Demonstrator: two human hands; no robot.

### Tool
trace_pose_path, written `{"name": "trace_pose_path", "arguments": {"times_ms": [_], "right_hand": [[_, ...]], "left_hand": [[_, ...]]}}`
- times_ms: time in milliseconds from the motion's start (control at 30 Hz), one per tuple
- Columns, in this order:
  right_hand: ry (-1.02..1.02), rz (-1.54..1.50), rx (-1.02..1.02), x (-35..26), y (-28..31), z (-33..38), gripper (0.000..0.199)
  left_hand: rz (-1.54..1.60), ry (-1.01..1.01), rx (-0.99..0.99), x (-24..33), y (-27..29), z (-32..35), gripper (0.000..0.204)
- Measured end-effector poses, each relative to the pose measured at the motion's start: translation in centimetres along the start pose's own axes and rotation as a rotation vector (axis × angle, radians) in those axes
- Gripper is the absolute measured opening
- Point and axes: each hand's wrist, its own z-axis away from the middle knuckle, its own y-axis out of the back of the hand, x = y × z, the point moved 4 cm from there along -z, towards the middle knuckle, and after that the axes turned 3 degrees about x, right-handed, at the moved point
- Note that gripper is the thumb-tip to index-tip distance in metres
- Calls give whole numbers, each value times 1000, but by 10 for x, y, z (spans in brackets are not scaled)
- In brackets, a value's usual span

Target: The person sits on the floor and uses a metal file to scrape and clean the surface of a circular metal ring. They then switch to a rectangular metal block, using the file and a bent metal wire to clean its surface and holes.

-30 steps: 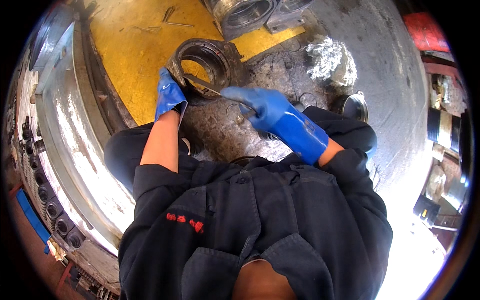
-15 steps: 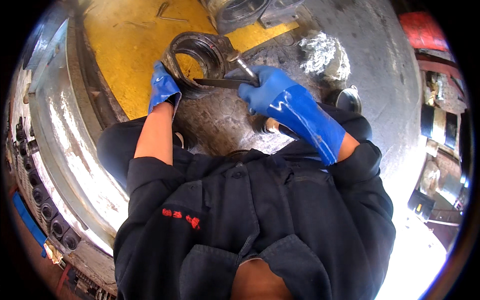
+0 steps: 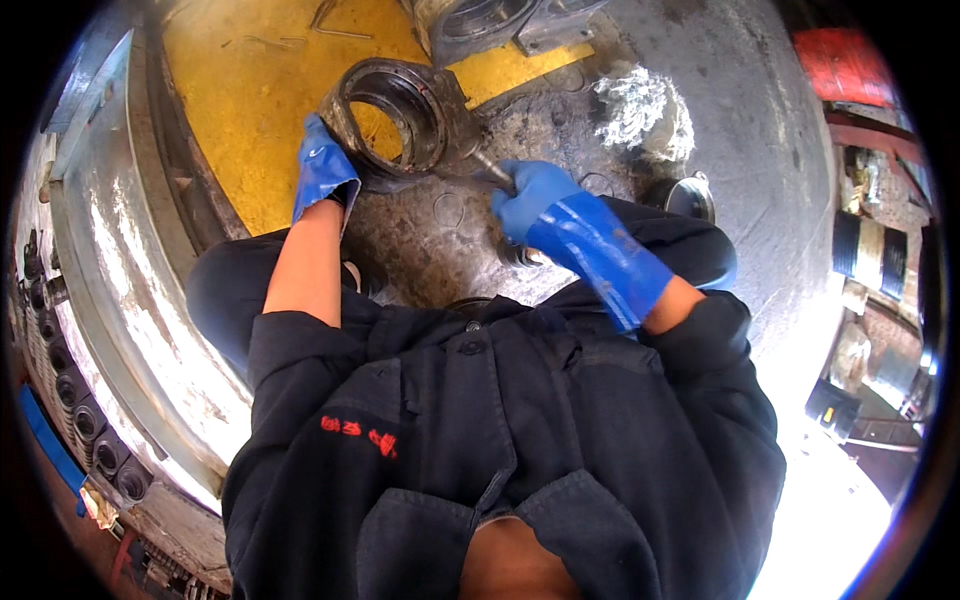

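Observation:
A dark, greasy metal ring part (image 3: 445, 125) with a wide bore and a thick boss on its right side is tilted above the floor in front of me. My left hand (image 3: 325, 170), in a blue rubber glove, grips the ring's left rim; some of its fingers are hidden behind it. A shiny metal rod (image 3: 492, 170) runs from the boss to my right hand (image 3: 538, 200), also gloved in blue, which is closed round the rod's near end. Whether the rod is fixed to the part or only touches it, I cannot tell.
Yellow-painted floor (image 3: 230, 110) lies to the left, with a bent hex key (image 3: 335, 25) on it. More large metal parts (image 3: 480, 20) stand at the far side. White rags (image 3: 645, 110) and a metal cup-shaped piece (image 3: 692, 198) lie right. A long steel beam (image 3: 120, 220) runs along the left.
The ring part has turned, its boss and rod swinging nearer to me. My right hand has moved slightly down. The dark flat blade seen across the ring's near edge no longer shows.

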Motion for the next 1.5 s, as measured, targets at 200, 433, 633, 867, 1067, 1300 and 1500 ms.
{"name": "trace_pose_path", "arguments": {"times_ms": [200,433,633,867,1067,1300,1500], "right_hand": [[-88,-82,191,63,-13,-36,43],[132,-54,177,72,-37,-36,51],[351,-21,382,120,-32,-90,56],[513,-650,476,56,30,-77,42],[158,-1658,577,51,147,-91,32],[266,-2525,226,59,174,-154,42],[280,-2282,362,83,131,-112,45]], "left_hand": [[248,78,-68,14,-38,22,64],[253,84,-25,12,-10,11,64],[172,7,-60,12,-29,4,66],[501,64,-137,1,-10,-4,65],[301,113,-97,20,-27,28,68],[389,131,-147,27,-28,35,63],[401,133,-73,15,-23,14,66]]}}
